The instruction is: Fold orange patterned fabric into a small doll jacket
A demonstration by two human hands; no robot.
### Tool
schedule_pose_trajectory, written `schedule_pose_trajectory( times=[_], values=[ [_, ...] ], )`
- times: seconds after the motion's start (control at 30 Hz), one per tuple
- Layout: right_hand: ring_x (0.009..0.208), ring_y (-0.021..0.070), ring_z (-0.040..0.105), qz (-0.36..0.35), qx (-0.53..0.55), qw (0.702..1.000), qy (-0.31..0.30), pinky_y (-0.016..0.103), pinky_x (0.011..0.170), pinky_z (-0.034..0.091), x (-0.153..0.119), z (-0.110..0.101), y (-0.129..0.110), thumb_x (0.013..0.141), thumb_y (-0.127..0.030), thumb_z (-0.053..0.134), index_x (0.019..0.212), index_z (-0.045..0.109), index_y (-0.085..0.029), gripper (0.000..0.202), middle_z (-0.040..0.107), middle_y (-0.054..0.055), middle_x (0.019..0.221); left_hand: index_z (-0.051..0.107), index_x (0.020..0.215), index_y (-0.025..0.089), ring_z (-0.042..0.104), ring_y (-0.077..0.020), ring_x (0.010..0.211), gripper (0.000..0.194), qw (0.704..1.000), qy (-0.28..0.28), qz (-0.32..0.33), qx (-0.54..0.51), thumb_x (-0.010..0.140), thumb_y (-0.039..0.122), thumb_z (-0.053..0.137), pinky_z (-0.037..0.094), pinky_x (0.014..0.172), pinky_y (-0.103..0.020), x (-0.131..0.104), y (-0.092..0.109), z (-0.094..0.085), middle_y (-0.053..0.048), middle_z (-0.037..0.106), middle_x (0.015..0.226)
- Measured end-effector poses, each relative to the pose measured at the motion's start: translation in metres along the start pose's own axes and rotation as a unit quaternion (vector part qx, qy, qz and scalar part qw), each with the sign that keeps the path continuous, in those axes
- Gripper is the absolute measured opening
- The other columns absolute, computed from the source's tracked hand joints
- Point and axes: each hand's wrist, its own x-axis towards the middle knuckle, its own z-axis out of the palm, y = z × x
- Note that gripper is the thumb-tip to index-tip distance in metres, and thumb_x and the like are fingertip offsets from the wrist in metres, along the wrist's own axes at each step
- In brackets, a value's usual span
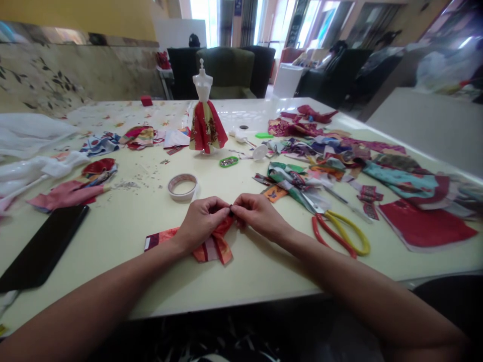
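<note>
An orange-red cloth piece (217,246) with dark and pale stripes lies bunched on the table under my hands. My left hand (206,217) pinches its gathered upper end between thumb and fingers. Close against it, my right hand (258,213) is closed at the same small dark end of the cloth, fingertips nearly touching the left ones. The exact fold between the fingertips is too small to make out. A roll of white tape (182,187) stands just beyond my left hand. Scissors (332,226) with red and yellow handles lie right of my right hand.
A small white dress form (203,86) wearing a red and cream skirt (207,128) stands at the back. Before it is a green case of pins (228,161). Fabric scraps (298,146) pile up on the right. A black phone (45,246) lies at left, near pink cloth (68,195).
</note>
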Motion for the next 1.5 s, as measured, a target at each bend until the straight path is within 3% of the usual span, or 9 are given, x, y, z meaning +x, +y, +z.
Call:
schedule_pose_trajectory(
  times=[0.3,1.0,1.33,1.5],
  values=[
    [0.049,0.0122,0.058,0.000,-0.007,1.000,-0.003,0.021,0.047,0.043,-0.0002,-0.0003,-0.0026,0.080,-0.021,0.054,0.073,0.059,-0.017,0.009,0.060,-0.002,0.055,0.073,0.085,0.015,0.065,-0.0161,0.077,0.016,1.000,-0.002,-0.003,0.006,0.082,0.028,0.064,0.051,0.071,-0.026,0.0006,-0.0034,0.0009,-0.005,0.074,0.083],
    [0.050,0.0109,0.058,0.006,0.027,1.000,-0.015,0.020,0.049,0.044,0.0005,-0.0004,-0.0021,0.075,-0.016,0.052,0.074,0.058,-0.016,0.006,0.060,-0.003,0.057,0.071,0.083,0.014,0.063,-0.0136,0.074,0.014,1.000,-0.007,-0.001,0.019,0.083,0.025,0.062,0.048,0.070,-0.024,0.0007,-0.0042,0.0015,-0.003,0.072,0.080],
    [0.050,0.0119,0.057,0.040,0.134,0.990,-0.034,0.022,0.046,0.047,0.0023,0.0017,-0.0001,0.077,-0.026,0.057,0.077,0.054,-0.017,0.009,0.060,-0.001,0.061,0.071,0.084,0.014,0.063,-0.0138,0.076,0.015,1.000,-0.010,-0.005,0.009,0.083,0.027,0.062,0.048,0.072,-0.024,0.0000,-0.0021,0.0015,-0.003,0.072,0.082],
    [0.052,0.0099,0.052,0.009,0.073,0.997,0.000,0.021,0.048,0.041,0.0034,0.0003,0.0036,0.080,-0.032,0.060,0.083,0.056,-0.018,0.015,0.057,-0.004,0.065,0.069,0.086,0.014,0.059,-0.0123,0.072,0.018,0.999,-0.010,-0.027,-0.039,0.081,0.030,0.064,0.046,0.067,-0.023,0.0010,-0.0023,0.0012,-0.002,0.068,0.080]
  ],
)
